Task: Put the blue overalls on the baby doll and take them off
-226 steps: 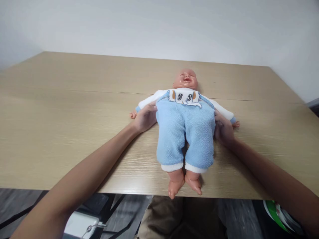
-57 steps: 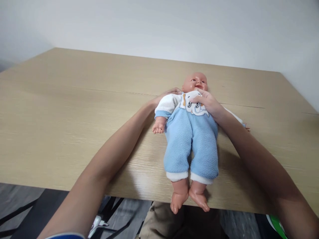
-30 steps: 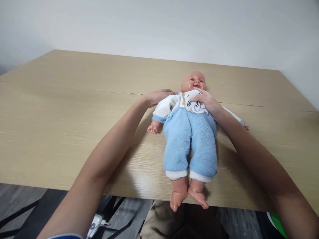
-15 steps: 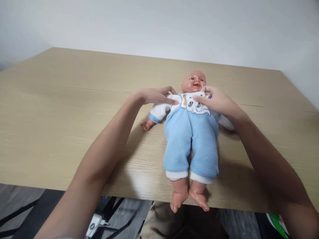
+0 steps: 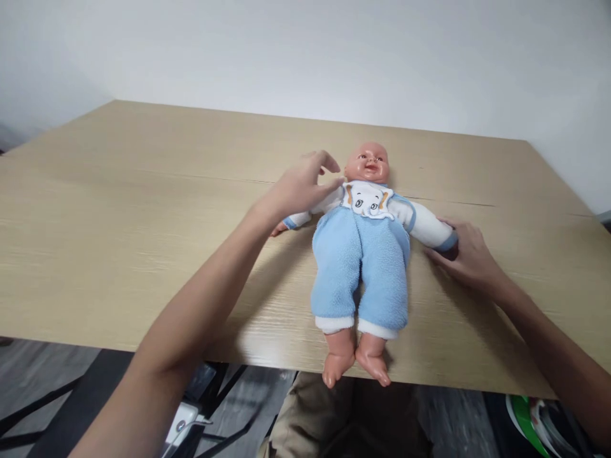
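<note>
A baby doll (image 5: 361,254) in light blue fleece overalls and a white top lies on its back on the wooden table (image 5: 143,210), feet hanging over the near edge. My left hand (image 5: 300,186) rests at the doll's shoulder on the left side, fingers apart and partly raised, thumb touching the white sleeve. My right hand (image 5: 465,254) lies on the table at the end of the doll's outstretched right-side arm, fingers closed round the doll's hand at the blue cuff.
A white wall stands behind the table. Below the near edge are my khaki-clad legs (image 5: 310,420), a white device with a cable (image 5: 184,423) on the floor at left, and a green and white object (image 5: 529,413) at lower right.
My right hand left the doll's chest and moved out right to the doll's hand, stretching that arm out. My left hand loosened at the shoulder. The bib now lies flat.
</note>
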`<move>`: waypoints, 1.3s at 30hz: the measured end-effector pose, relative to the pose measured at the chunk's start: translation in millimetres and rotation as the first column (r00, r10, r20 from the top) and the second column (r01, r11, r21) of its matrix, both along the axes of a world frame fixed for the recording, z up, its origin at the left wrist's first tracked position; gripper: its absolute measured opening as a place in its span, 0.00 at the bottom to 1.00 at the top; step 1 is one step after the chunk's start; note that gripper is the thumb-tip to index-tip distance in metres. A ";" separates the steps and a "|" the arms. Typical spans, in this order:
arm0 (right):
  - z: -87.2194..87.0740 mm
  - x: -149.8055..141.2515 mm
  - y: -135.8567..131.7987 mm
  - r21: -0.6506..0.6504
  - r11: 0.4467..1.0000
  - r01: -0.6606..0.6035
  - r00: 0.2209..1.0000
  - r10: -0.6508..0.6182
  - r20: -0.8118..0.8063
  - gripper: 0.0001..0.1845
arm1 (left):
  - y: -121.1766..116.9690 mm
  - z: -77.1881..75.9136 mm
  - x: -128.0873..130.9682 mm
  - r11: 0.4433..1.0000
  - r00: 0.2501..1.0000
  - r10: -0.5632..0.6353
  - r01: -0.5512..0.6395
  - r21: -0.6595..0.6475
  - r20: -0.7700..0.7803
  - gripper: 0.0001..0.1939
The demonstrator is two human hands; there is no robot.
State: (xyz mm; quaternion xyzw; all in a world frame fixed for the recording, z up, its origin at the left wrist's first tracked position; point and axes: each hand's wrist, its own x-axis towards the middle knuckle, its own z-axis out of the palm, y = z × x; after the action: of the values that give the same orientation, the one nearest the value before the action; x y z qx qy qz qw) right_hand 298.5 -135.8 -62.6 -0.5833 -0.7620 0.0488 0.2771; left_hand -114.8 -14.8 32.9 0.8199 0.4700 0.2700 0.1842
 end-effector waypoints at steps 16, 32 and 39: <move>12.5 -10.8 27.5 0.020 0.998 0.059 0.647 -0.023 -0.762 0.39 | -7.4 -31.4 124.3 0.937 0.961 -0.252 0.272 0.221 -0.117 0.12; 0.9 -89.3 72.8 0.245 0.958 -0.151 0.815 0.261 -0.518 0.23 | -32.8 -33.3 109.7 0.859 0.962 -0.268 0.260 0.440 -0.045 0.12; 18.2 -89.6 43.2 0.161 0.960 -0.228 0.837 0.278 -0.471 0.35 | -19.6 -13.1 115.5 0.963 0.954 -0.250 0.227 0.144 0.167 0.03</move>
State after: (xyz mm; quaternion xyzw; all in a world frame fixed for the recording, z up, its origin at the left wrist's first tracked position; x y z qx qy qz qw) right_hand 208.9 -92.5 -44.5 -0.4316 -0.7390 0.1933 0.4799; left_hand 0.8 -34.4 19.8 0.8521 0.3309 0.3485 0.2072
